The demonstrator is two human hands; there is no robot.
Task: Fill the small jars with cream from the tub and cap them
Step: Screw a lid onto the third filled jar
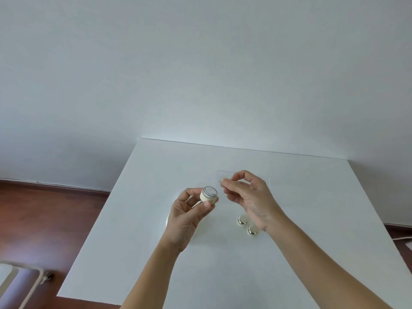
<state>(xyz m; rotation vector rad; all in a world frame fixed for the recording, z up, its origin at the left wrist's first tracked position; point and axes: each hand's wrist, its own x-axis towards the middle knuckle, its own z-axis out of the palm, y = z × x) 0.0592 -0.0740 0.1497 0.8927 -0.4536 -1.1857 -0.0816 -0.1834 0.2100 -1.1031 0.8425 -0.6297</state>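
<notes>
My left hand grips a small cream-coloured jar above the white table, its grey-rimmed top tilted toward me. A thin white strip shows between that hand's fingers just under the jar. My right hand hovers just right of the jar. Its thumb and fingertips pinch a tiny pale item that I cannot identify. Two shiny gold caps lie on the table below my right hand. A round white tub is mostly hidden beneath my left hand.
A clear plastic piece lies flat on the table behind my right hand. The table's far edge meets a white wall. Brown wooden floor lies to the left, with a white metal frame at the lower left.
</notes>
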